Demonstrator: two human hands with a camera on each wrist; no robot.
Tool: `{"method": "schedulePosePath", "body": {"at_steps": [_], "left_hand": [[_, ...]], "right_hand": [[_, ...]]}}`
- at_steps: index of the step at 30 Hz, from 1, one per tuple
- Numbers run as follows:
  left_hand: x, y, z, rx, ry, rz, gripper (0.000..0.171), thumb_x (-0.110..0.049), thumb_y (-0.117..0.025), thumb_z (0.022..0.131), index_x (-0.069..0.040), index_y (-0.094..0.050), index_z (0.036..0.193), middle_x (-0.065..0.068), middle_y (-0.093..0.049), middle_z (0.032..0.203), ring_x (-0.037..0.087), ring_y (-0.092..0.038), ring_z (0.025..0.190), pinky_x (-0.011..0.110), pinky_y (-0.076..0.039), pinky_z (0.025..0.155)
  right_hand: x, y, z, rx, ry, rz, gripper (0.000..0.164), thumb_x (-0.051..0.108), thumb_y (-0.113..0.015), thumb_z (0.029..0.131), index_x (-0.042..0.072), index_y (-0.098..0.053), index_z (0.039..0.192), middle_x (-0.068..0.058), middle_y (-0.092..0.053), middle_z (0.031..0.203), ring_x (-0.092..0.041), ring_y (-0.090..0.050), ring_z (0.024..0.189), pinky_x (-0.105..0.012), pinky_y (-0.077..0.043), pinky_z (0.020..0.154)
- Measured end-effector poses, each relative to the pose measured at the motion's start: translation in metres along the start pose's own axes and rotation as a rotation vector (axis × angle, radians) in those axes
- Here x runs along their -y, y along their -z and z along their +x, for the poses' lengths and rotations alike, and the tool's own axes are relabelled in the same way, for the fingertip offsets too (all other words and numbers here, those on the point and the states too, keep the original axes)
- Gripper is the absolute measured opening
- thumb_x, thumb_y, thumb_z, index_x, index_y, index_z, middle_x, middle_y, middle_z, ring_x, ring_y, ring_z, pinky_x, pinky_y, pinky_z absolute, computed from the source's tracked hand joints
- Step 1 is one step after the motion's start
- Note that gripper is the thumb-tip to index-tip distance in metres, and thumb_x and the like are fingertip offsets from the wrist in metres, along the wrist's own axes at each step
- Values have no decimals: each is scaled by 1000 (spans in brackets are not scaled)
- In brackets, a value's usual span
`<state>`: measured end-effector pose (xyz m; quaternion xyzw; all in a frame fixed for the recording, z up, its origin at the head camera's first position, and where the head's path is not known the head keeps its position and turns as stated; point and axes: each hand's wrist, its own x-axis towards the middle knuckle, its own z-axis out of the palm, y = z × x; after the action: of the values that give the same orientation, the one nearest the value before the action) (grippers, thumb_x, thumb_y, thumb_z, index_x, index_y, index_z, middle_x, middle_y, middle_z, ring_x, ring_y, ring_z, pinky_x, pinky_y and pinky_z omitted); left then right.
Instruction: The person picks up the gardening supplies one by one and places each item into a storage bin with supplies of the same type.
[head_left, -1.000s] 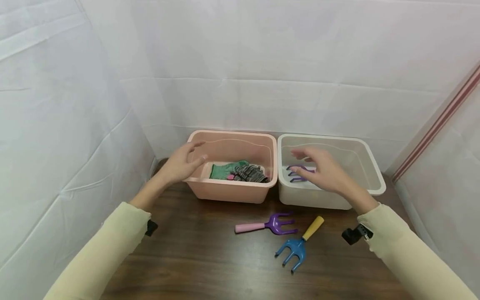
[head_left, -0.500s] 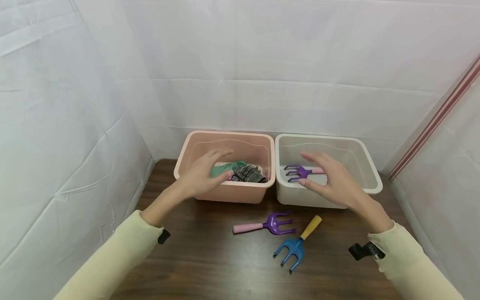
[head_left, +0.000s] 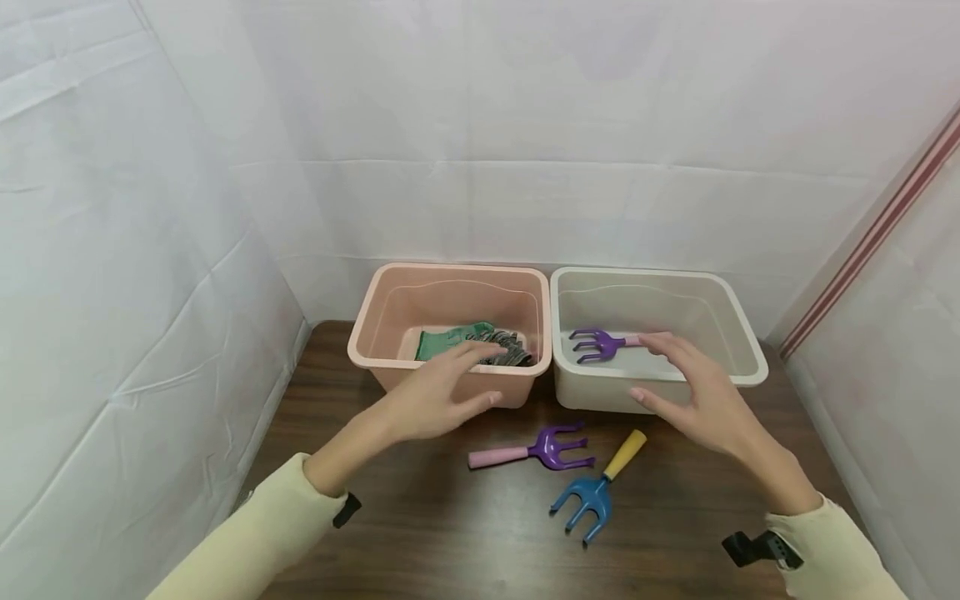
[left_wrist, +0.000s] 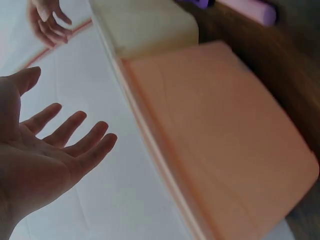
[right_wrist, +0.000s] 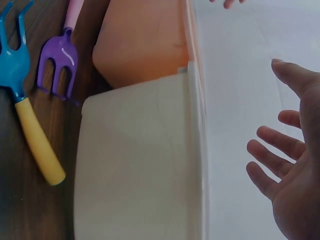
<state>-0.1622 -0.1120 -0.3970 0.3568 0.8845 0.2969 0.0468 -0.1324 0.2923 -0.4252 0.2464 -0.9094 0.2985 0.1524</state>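
My left hand (head_left: 431, 396) hovers in front of the pink bin (head_left: 450, 275), fingers spread and holding nothing. Over the front rim of the white bin (head_left: 645, 277) is my right hand (head_left: 701, 396), its fingers also spread around nothing. Inside the pink bin lie a green glove (head_left: 442, 340) and a dark striped knit bundle (head_left: 513, 346). A purple hand rake (head_left: 600, 344) with a pink handle lies in the white bin. On the table in front are a purple hand fork (head_left: 551, 448) with a pink handle and a blue hand fork (head_left: 592, 498) with a yellow handle.
The two bins stand side by side at the back of the brown wooden table (head_left: 420, 533). White sheeting (head_left: 480, 133) hangs behind them and along both sides. Each wrist wears a black strap (head_left: 761, 550).
My left hand has moved right and toward me, out from over the pink bin. My right hand has drawn back to the right, uncovering the purple rake. The tools on the table stay put.
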Motion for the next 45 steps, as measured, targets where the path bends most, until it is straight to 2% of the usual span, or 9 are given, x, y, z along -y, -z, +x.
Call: {"method": "schedulePosePath", "body": {"at_steps": [3,7,15,18,22,31,34,40,45], "left_hand": [[-4,-12,-2,41,-4,9,63,-44,-65,106,-17,-48,159,6,-48,161,25,-47,147,49,-41,120],[-7,-28,-5,67,7,5,62,-46,-67,105,-21,-49,159,3,-49,159,23,-49,145,47,-44,118],[2,-65,-10,96,31,7,56,-39,-71,103,-19,-56,153,0,-56,151,19,-52,141,45,-45,117],[9,-77,-10,104,44,26,55,-40,-72,103,-21,-56,153,-1,-56,150,19,-53,140,44,-47,115],[20,-90,-7,114,52,29,55,-39,-73,102,-20,-57,151,0,-57,149,20,-53,139,45,-47,115],[44,-118,-7,123,120,-15,52,-39,-72,103,-18,-60,149,1,-58,147,22,-54,138,46,-46,116],[49,-126,-10,126,146,-28,50,-40,-71,104,-19,-61,148,2,-57,147,24,-53,138,48,-45,116],[58,-137,-15,115,176,-23,48,-33,-73,103,-18,-62,147,3,-58,145,26,-54,134,48,-47,114],[66,-146,-19,97,169,-41,49,-29,-76,102,-12,-63,145,5,-61,142,25,-55,130,46,-48,112]], "right_hand": [[-5,3,-12,-16,-35,-3,73,20,-88,89,26,-55,155,1,-58,151,-26,-54,139,-36,-44,113],[-13,8,-30,-46,-113,-57,76,20,-88,89,20,-53,156,-9,-62,147,-32,-59,131,-52,-49,102],[-37,27,-53,-110,-204,-69,77,20,-91,86,14,-56,154,-16,-66,138,-34,-59,124,-4,-31,97],[-49,37,-56,-117,-241,-67,76,20,-91,86,13,-56,153,-17,-65,137,-35,-58,123,-3,-29,95],[-65,50,-60,-121,-311,-62,74,22,-89,89,13,-55,154,-20,-63,138,-35,-58,118,-11,-31,91],[-101,66,-63,-131,-420,-2,68,24,-83,95,6,-53,154,-22,-63,136,9,-49,107,-6,-35,85],[-115,67,-63,-134,-430,9,65,23,-81,97,4,-53,153,-19,-62,136,8,-48,110,-1,-36,87],[-136,65,-63,-158,-465,72,61,22,-79,99,2,-54,151,2,-62,129,4,-55,113,1,-40,88],[-150,63,-67,-134,-531,113,64,28,-76,101,0,-50,153,-18,-61,137,5,-53,113,-5,-43,85]]}}
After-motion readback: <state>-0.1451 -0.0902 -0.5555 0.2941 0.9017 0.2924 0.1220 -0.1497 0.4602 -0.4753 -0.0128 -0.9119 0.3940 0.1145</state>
